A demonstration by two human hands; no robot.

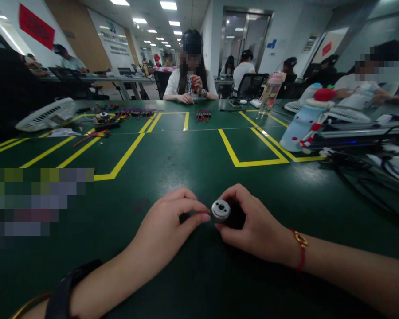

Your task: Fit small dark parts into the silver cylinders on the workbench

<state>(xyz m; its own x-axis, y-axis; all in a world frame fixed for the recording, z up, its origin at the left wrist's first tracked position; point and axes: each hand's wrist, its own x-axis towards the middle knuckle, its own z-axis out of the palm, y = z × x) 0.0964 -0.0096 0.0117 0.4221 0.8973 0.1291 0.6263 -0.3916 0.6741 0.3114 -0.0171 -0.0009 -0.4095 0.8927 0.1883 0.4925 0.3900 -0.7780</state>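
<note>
My right hand [256, 226] grips a small black cylinder with a round silver end cap [221, 210], held just above the green table [186, 150] near its front edge. The cap faces left, toward my left hand [168, 228]. My left hand's thumb and forefinger pinch together at the rim of the silver cap, touching it. A red cord bracelet sits on my right wrist and a dark band on my left wrist.
Yellow tape lines [252, 146] mark boxes on the table. A white fan [46, 115] and loose coloured wires [133, 113] lie far left. A blue-and-red plush bottle [306, 124], cables and another fan crowd the right. A person [191, 71] sits opposite, others behind.
</note>
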